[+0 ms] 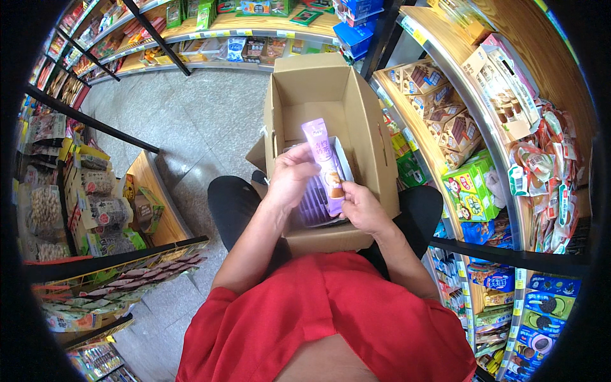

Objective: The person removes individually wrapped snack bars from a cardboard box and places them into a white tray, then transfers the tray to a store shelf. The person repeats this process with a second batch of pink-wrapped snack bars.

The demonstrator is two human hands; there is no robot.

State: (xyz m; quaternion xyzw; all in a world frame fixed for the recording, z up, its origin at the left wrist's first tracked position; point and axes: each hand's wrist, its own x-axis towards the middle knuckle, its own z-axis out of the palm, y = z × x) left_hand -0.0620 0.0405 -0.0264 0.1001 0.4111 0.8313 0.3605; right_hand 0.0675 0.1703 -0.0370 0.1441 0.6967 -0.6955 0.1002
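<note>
A long purple stick sachet (325, 164) with a drink picture on it is held up between my two hands. My left hand (292, 174) is at the sachet's upper left side, its fingers and thumb against the edge. My right hand (361, 205) pinches the lower right edge. Beneath them, a row of similar purple sachets (312, 203) stands packed in a small white-edged box. That box sits inside a large open cardboard carton (310, 86), at the end nearest my body, between my knees.
Wooden shelves with brown snack boxes (460, 131), a green box (470, 191) and bagged goods (539, 167) curve along the right. More shelves with bagged foods (107, 212) stand at the left and along the far side. Grey tiled floor (191, 110) shows left of the carton.
</note>
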